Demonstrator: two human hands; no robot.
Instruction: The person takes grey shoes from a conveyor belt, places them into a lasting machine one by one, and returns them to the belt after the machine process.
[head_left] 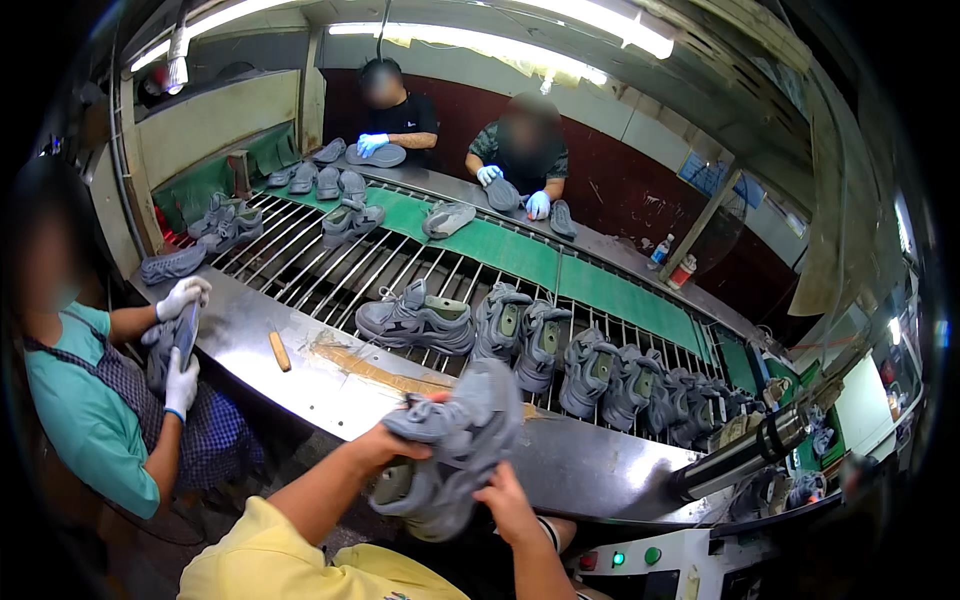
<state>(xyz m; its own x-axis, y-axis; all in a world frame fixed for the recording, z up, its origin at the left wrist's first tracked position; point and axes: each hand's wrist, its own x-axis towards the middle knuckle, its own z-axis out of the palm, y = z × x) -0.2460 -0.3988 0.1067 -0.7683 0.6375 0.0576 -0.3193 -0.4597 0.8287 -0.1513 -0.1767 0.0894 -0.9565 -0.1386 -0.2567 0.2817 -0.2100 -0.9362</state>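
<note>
A grey sports shoe (468, 435) is tilted in front of me, its toe up and its heel low, over the near edge of the metal ledge. My left hand (388, 448) grips it near the tongue and laces, and part of those fingers is hidden behind the shoe. Around the lower sole edge, my right hand (510, 502) is closed with thumb and fingers against the side. A green piece shows inside the shoe's opening. Just beyond, another grey shoe (415, 318) lies on the conveyor of metal rods, beside a row of similar shoes (540, 345).
To my left, a gloved person holds a grey shoe (160, 350). Two blue-gloved people handle soles across the green belt (620, 280). A wooden-looking stick (279, 351) lies on the metal ledge (320, 395). A metal cylinder (740, 455) and button panel (625, 557) stand at right.
</note>
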